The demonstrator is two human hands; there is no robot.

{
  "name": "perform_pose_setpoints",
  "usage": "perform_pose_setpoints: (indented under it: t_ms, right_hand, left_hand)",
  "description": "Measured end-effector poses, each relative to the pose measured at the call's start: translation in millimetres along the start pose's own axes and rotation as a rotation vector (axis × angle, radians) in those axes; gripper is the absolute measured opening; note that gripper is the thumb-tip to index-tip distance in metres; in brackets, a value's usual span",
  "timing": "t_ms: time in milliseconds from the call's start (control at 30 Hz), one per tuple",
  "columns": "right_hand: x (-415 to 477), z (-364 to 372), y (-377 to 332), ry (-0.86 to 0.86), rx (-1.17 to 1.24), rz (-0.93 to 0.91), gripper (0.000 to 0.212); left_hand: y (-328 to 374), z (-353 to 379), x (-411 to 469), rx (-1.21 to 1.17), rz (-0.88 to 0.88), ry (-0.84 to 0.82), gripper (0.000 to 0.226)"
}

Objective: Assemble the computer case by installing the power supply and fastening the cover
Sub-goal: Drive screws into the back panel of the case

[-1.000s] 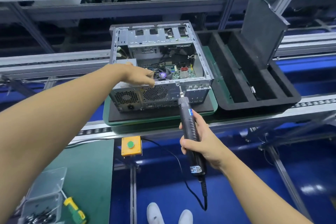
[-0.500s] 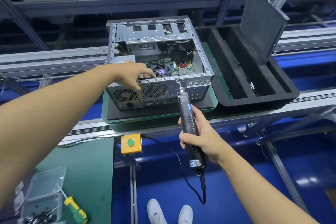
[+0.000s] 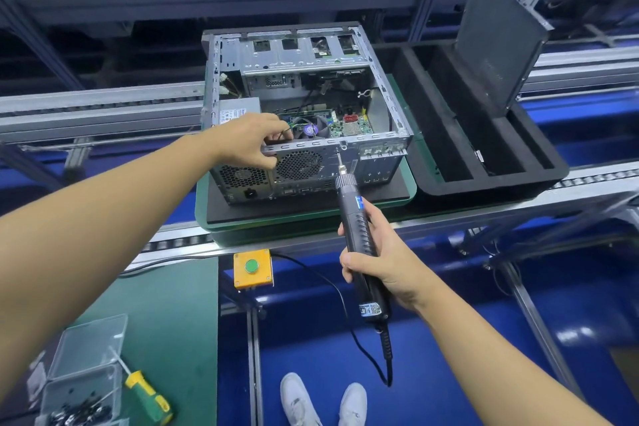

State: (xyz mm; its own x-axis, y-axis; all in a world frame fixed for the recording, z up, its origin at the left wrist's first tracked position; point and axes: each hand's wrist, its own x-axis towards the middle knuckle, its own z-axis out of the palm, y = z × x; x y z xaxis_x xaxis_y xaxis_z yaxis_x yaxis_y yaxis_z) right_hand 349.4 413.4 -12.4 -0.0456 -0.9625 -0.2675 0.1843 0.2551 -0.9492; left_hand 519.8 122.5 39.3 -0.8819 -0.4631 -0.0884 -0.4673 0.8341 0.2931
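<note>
An open metal computer case (image 3: pixel 387 145) lies on a dark pad on the conveyor, rear panel towards me, motherboard and fan visible inside. The grey power supply (image 3: pixel 238 111) sits in the case's near-left corner, partly hidden by my left hand (image 3: pixel 249 142), which grips the top edge of the rear panel above the fan grille. My right hand (image 3: pixel 377 259) holds a black electric screwdriver (image 3: pixel 356 225), its bit tip touching the rear panel just under the top rim. The dark case cover (image 3: pixel 498 41) leans upright in a black foam tray.
The black foam tray (image 3: pixel 449 180) with long slots sits right of the case. A yellow box with a green button (image 3: pixel 251 268) hangs below the conveyor edge. On the green bench at lower left are a clear screw box (image 3: pixel 83 387) and a green-yellow screwdriver (image 3: pixel 147 396).
My left hand slid from the top of the power supply forward onto the rear panel's upper edge. The screwdriver stays at the same spot on the rear panel.
</note>
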Motion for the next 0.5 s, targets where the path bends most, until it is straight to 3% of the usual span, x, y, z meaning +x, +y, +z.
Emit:
perform_pose_setpoints:
  t_ms: [200,500]
  right_hand:
    - [3.5,1.0,-1.3,-0.003,0.015,-0.004,0.089]
    - [12.7,8.6,-1.1,-0.042,0.017,-0.008,0.087]
  left_hand:
    - [-10.6,4.1,-4.7,0.159,-0.027,0.093,0.039]
    - [3.3,6.3,-10.1,0.13,-0.12,0.103,0.036]
